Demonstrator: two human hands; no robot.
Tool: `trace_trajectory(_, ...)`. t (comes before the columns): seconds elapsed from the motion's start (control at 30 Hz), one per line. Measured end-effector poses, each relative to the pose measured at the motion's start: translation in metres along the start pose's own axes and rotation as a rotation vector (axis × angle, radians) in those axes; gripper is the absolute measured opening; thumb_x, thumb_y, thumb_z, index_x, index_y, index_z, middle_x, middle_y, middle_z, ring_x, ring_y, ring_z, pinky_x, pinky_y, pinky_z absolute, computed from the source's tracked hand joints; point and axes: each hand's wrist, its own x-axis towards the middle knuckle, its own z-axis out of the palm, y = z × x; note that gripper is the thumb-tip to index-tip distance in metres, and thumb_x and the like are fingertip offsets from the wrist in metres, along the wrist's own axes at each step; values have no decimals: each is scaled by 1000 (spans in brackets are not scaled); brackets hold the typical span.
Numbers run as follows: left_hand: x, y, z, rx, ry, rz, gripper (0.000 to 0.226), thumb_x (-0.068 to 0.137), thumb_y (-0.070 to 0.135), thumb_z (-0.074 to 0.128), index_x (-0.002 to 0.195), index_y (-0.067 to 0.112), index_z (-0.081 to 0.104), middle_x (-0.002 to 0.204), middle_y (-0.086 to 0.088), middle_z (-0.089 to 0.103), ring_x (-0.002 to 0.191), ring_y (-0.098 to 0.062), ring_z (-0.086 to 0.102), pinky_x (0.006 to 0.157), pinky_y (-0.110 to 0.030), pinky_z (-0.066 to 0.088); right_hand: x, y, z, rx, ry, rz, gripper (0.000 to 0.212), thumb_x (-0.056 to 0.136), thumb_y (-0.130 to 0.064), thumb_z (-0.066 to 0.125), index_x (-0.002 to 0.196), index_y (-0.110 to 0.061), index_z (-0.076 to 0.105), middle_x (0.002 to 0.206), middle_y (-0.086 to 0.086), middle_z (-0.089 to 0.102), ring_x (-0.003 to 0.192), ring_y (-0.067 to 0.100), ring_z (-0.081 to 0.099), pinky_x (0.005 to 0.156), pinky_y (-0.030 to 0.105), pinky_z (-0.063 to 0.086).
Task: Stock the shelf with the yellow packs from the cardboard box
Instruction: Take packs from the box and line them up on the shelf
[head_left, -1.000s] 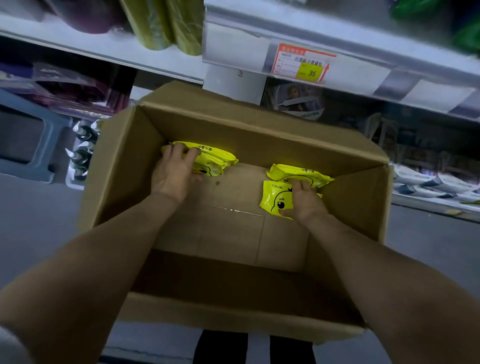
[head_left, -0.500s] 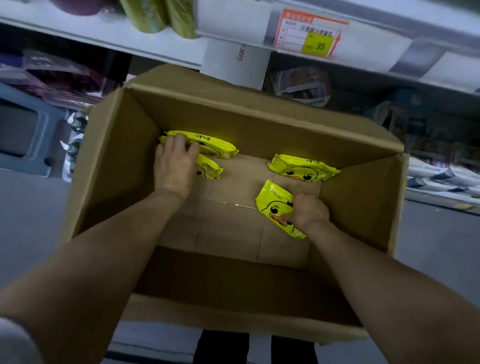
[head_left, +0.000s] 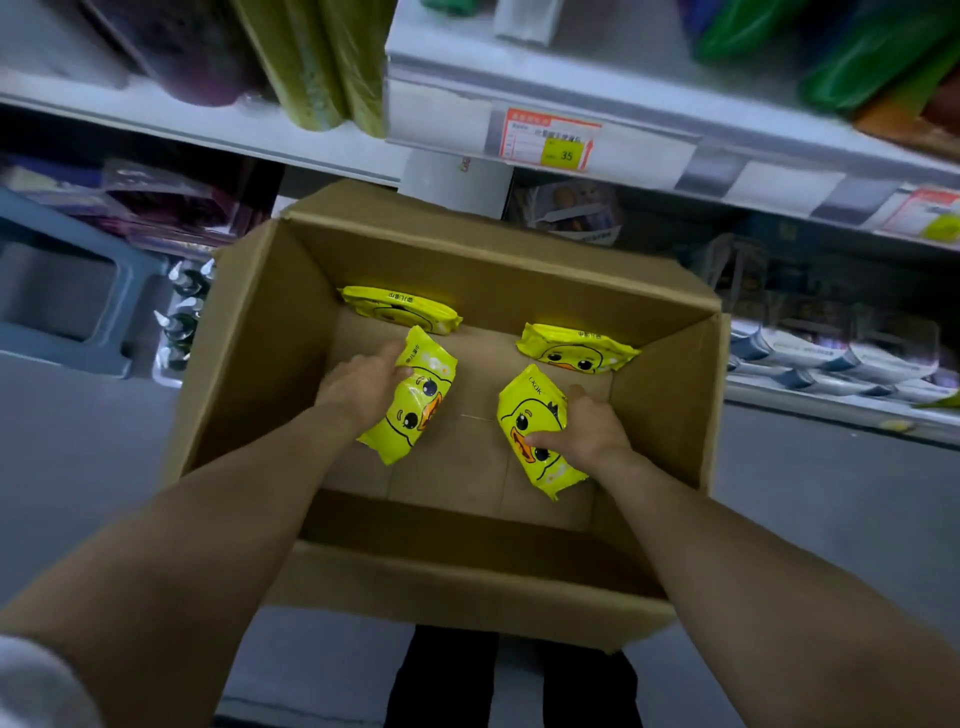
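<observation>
Yellow duck-printed packs in hands.

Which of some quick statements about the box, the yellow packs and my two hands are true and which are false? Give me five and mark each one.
1. Four yellow packs are in the cardboard box. True.
2. The left hand holds a pack. True.
3. The right hand is empty. False: it grips a pack with the thumb across its duck face.
4. Two packs, and, lie along the far wall, untouched. True.
5. The price tag on the shelf edge reads 20. False: it reads 35.
</observation>
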Motion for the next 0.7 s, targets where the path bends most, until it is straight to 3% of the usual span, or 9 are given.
trace_trajectory(0.17,-32,26,-14,-343,-60,-28,33,96,43,54,109,12,50,103,-14,63,104,-34,59,83,-35,45,-28,4,-28,86,55,-62,75,69,-48,84,129,-17,53,124,9,63,116,31,58,86,32,45)
trace_trajectory(0.27,-62,51,-42,-564,-149,-50,61,72,64,73,107,16,63,99,2,67,98,-17,63,85,-30,48,-51,7,-54,97,112,-91,72,69,-52,83,120,-10,55,120,13,64,113,33,59,84,34,46)
trace_trajectory(0.33,-86,72,-61,-705,-244,3,81,50,75,78,108,19,71,99,-1,74,92,-19,71,87,-35,55,-68,13,-75,114,142,-115,71,68,-53,82,116,-9,54,117,12,65,111,33,59,79,34,45)
trace_trajectory(0.4,-110,98,-79,-851,-290,-3,66,61,55,83,109,10,71,99,-9,75,83,-20,73,75,-31,59,-88,22,-99,141,171,-135,67,68,-53,83,111,-11,53,113,10,65,107,31,60,72,32,41)
trace_trajectory(0.5,-146,142,-100,-983,-325,-3,44,83,23,73,119,-1,63,102,-12,73,78,-18,73,60,-26,57,-122,44,-141,143,257,-195,68,65,-55,83,110,-13,55,114,9,65,106,30,60,77,34,46)
trace_trajectory(0.7,-223,242,-141,-976,-295,73,46,82,9,72,125,2,60,116,-17,69,84,-22,73,68,-35,61,-202,109,-238,117,426,-257,66,67,-55,81,111,-14,54,117,7,65,109,31,59,75,34,42)
